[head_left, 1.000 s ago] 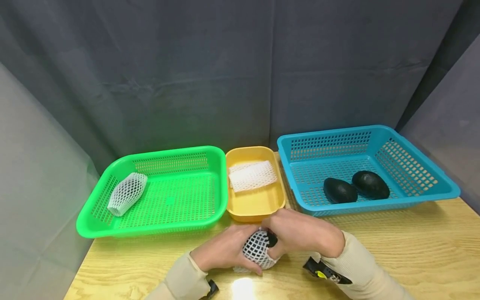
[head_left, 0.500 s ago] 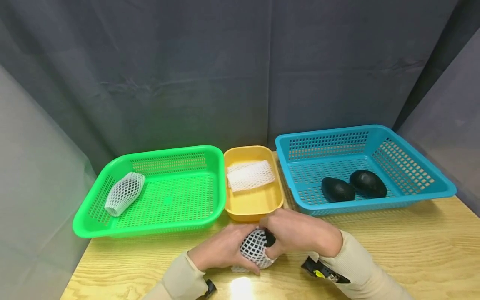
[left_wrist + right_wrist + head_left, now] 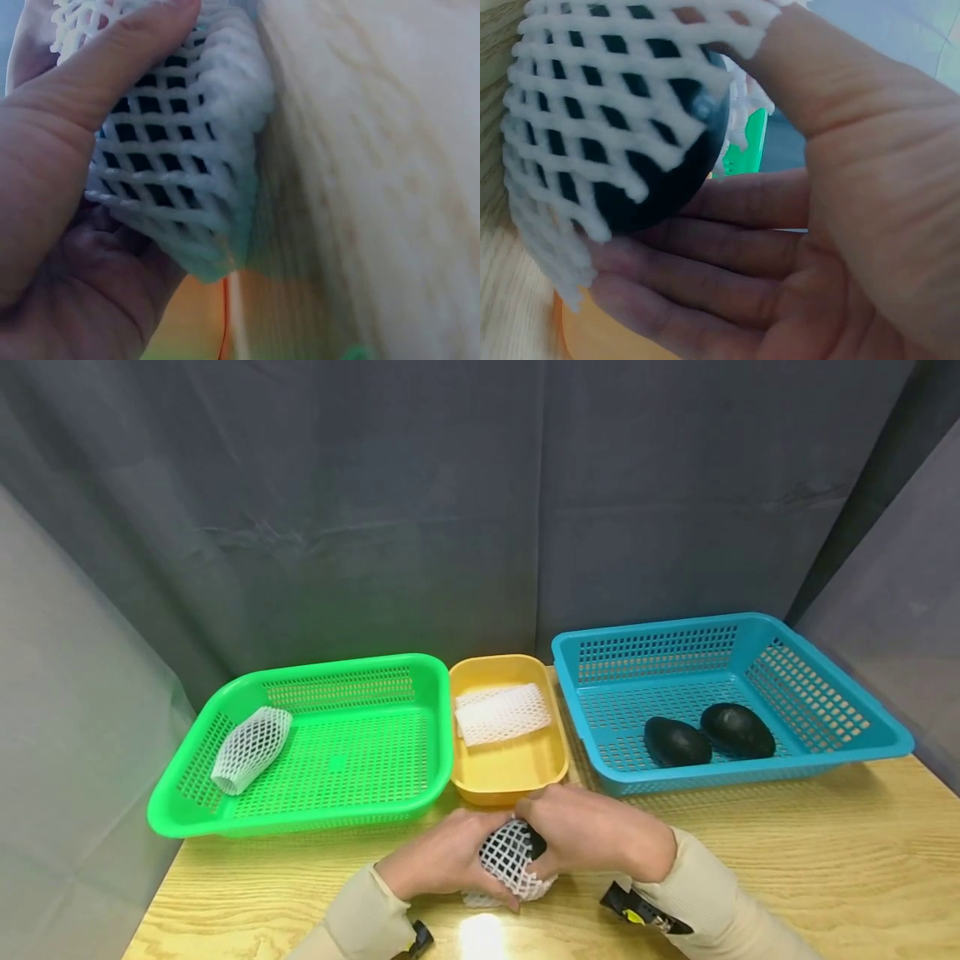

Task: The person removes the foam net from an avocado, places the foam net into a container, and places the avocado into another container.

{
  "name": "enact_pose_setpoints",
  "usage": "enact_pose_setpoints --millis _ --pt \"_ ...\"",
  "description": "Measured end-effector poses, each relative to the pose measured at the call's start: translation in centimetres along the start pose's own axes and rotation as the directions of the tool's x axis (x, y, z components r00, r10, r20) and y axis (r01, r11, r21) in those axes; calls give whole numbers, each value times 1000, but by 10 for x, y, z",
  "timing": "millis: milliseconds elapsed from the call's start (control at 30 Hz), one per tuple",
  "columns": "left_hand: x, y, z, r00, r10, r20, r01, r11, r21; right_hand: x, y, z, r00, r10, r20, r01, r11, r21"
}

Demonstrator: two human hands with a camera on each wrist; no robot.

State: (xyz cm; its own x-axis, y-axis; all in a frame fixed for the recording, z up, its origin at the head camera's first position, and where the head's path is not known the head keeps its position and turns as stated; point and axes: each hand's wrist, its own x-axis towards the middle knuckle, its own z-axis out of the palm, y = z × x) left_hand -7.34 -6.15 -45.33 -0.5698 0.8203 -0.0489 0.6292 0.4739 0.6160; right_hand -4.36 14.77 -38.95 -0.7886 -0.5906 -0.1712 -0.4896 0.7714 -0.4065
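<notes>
One netted fruit (image 3: 253, 748) looking done; left hand (image 3: 445, 857), right hand (image 3: 596, 832) gripping part-netted fruit (image 3: 507, 858); two bare fruits (image 3: 738, 731) waiting.

Place: a screened tabletop work station, studio-like or lab-like; I cannot tell which, as cloth hides the room beyond. Evidence, as I view it: one dark grey cloth backdrop (image 3: 352, 518), creased, with a vertical seam or fold; one pale grey side screen (image 3: 67, 735), at my view's left; one purplish-grey side screen (image 3: 900, 602), at its right; one light wood-grain surface (image 3: 832, 843); along its far side, a row comprising a green mesh basket (image 3: 360, 752), a yellow tray (image 3: 517, 768) and a blue mesh basket (image 3: 637, 693).
</notes>
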Motion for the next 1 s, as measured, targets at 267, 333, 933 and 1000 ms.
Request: enact_pose_setpoints --millis 267,333,933,1000 --pt "0 1 1 1000 -20 0 20 1000 7 -1 0 0 1000 -5 6 5 1000 -18" --pt "0 1 2 1000 -22 -5 22 1000 10 -1 1 0 1000 -13 3 13 1000 -23" --pt "1 0 6 998 5 -70 -3 1000 19 -5 6 -4 997 -63 -46 57 989 -136" --pt "1 0 6 998 6 -68 -4 1000 22 -5 7 -4 997 -65 -48 58 987 -148"
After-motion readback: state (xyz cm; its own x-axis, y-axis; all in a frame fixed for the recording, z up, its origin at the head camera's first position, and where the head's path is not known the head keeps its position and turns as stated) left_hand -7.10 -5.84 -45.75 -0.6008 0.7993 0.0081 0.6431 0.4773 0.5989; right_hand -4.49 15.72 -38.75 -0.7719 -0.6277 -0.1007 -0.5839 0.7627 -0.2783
